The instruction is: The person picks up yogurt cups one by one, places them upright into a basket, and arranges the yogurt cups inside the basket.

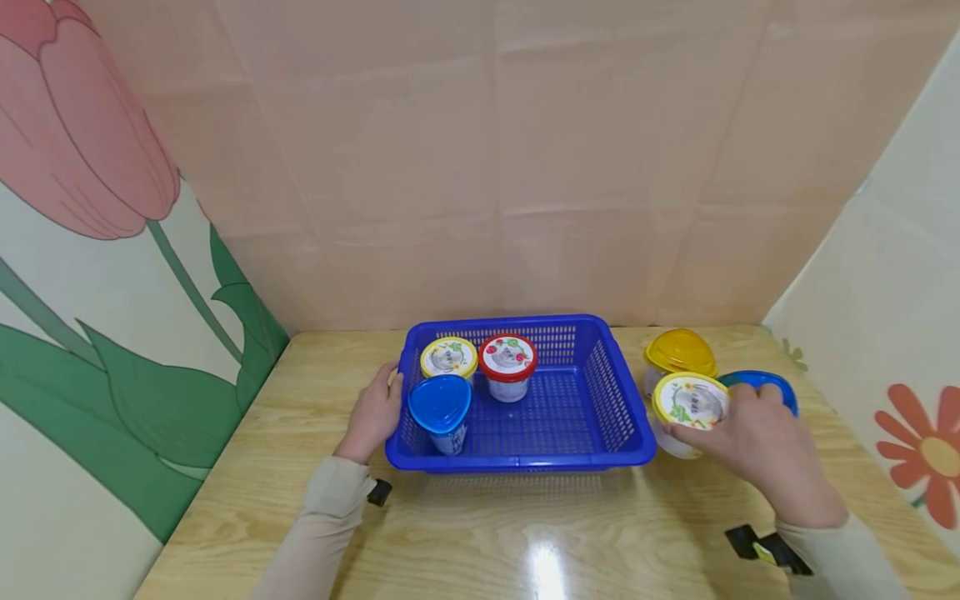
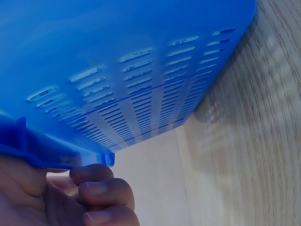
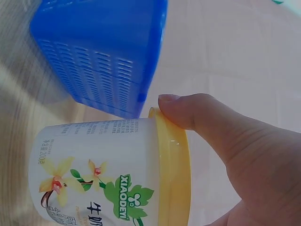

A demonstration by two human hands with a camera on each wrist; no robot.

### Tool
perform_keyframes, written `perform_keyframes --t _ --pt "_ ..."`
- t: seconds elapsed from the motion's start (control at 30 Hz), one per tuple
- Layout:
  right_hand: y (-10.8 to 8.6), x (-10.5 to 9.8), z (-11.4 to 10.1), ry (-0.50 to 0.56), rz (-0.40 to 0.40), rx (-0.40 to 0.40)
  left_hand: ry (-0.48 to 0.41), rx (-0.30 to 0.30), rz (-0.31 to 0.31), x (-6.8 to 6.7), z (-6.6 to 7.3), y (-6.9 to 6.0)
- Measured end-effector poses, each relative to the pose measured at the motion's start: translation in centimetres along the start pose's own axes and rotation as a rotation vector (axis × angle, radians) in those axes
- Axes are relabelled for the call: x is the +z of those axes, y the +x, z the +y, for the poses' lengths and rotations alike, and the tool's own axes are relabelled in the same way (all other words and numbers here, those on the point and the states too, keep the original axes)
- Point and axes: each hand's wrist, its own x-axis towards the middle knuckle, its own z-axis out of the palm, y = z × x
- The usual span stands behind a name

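My left hand (image 1: 377,412) grips the left rim of a blue plastic basket (image 1: 517,461); in the left wrist view its fingers (image 2: 106,193) curl at the rim. With my right hand (image 1: 772,454) I pinch the yellow lid of a white yogurt cup (image 3: 108,174), just right of the basket. This cup is upright in the head view; whether it touches the table cannot be told. Inside the basket stand a yellow-lidded cup (image 1: 448,358), a red-lidded cup (image 1: 508,358) and a blue-lidded cup (image 1: 441,404), grouped at the left.
Behind the held cup stands a cup with a domed yellow lid (image 1: 680,350). Beside it, a blue lid (image 1: 765,385) is partly hidden by my right hand. The wooden table (image 1: 480,533) meets a tan back wall (image 1: 480,208) and flower-printed side walls.
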Motion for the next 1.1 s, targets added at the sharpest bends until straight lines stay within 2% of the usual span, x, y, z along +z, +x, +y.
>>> perform_keyframes --t 0.53,0.83,1.1 --pt "-0.2 -0.6 -0.7 0.033 0.103 -0.019 0.001 -0.008 -0.006 0.2 0.0 0.3" --pt "0.0 -1.2 -1.1 0.029 0.111 -0.039 0.018 -0.021 -0.011 0.2 0.1 0.2" --pt "0.6 -1.9 -1.7 0.042 0.122 -0.012 0.012 -0.016 -0.011 0.1 0.2 0.1"
